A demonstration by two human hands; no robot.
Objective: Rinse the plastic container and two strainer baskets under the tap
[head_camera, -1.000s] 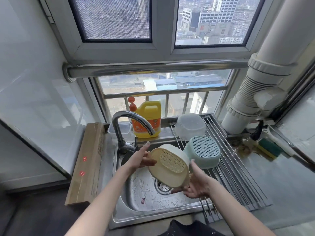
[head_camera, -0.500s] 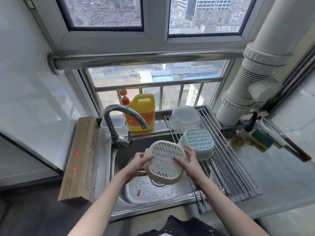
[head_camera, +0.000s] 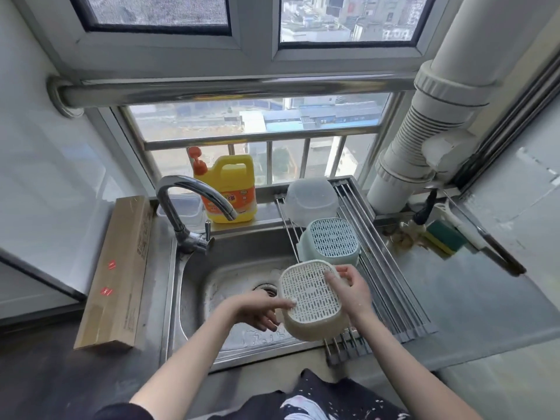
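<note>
Cream perforated strainer basket (head_camera: 310, 297) upturned, right hand (head_camera: 351, 291) gripping, left hand (head_camera: 260, 310) touching, fingers straight

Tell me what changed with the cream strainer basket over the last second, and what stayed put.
The cream slotted plastic strainer basket was tilted on edge over the sink; it was turned bottom-up and carried right, toward the steel roll-up rack. The right hand shifted from under it to its right side; the left hand now only touches its left edge. The green strainer basket, clear container and curved tap stayed put.
</note>
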